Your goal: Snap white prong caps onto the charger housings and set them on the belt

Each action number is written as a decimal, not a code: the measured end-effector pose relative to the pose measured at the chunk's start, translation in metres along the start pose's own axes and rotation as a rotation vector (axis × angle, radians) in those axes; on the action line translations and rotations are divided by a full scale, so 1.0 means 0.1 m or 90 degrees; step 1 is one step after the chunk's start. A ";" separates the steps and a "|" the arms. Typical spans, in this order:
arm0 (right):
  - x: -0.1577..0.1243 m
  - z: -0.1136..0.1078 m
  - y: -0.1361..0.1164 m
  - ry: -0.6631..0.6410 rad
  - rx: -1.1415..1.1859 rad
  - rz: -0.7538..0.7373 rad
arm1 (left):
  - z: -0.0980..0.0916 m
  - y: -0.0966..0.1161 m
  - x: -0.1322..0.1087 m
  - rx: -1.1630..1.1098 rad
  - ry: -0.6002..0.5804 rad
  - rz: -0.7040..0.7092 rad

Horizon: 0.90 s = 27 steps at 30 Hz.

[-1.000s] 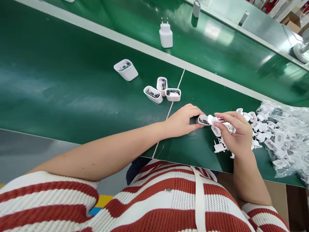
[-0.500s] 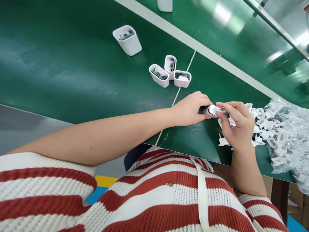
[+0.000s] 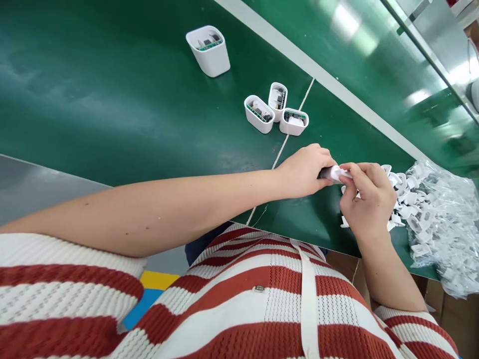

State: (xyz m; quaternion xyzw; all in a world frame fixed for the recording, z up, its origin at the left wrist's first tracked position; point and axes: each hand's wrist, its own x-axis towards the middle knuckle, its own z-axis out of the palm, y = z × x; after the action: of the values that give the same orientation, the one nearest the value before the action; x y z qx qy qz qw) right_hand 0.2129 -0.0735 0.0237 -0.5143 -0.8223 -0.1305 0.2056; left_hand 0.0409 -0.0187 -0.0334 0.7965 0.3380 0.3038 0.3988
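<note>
My left hand [image 3: 307,170] is closed around a white charger housing [image 3: 328,173], which lies on its side with its end towards my right hand. Thumb and fingers of my right hand [image 3: 370,199] pinch a white plug cap [image 3: 340,172] against that end. The fingers partly cover the joint, so how deep the cap sits cannot be seen. Just beyond my right hand lies a loose pile of similar white plug caps [image 3: 410,198].
Three open white housings [image 3: 258,115] with circuit boards inside stand close together beyond my left hand. Another open housing [image 3: 211,59] stands farther left. A clear plastic bag [image 3: 460,219] of white parts lies at the right. The green table [image 3: 149,119] has its near edge at my body.
The plug cap, tilted with a gap at the housing's end before, now lies closer in line with it. Both hands keep their hold. The view has shifted slightly.
</note>
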 end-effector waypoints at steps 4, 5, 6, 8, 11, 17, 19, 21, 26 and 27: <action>-0.05 0.05 0.00 0.037 0.006 0.016 | 0.02 0.02 0.00 0.009 0.019 -0.002; -0.07 0.07 0.00 0.049 0.011 0.023 | 0.03 0.03 0.00 0.010 0.025 -0.002; -0.08 0.08 0.01 0.059 0.016 0.030 | 0.04 0.02 0.01 0.011 0.030 -0.002; -0.11 0.10 0.00 0.065 0.020 0.048 | 0.06 0.01 0.01 0.015 0.037 0.000; -0.14 0.12 0.00 0.052 0.025 0.075 | 0.09 -0.01 0.00 0.012 0.042 0.013; -0.17 0.04 0.23 -0.060 0.279 0.176 | 0.01 0.12 0.02 0.044 0.009 -0.037; -0.22 0.00 0.40 -0.069 0.330 0.221 | -0.11 0.18 0.15 0.076 0.006 -0.058; -0.30 -0.06 0.53 -0.091 0.261 0.238 | -0.30 0.21 0.36 0.108 0.027 -0.082; -0.40 -0.09 0.44 -0.344 0.092 0.214 | -0.84 0.22 1.27 0.361 0.047 -0.247; -0.35 -0.04 0.42 -0.338 0.082 0.230 | -0.92 0.21 1.48 0.399 0.050 -0.253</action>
State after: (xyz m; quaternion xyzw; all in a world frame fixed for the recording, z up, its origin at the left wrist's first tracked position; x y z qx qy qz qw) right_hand 0.2649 -0.0848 0.0109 -0.6539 -0.7492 0.0992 0.0362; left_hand 0.0653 0.1268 0.0618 0.7866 0.5775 0.1325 0.1736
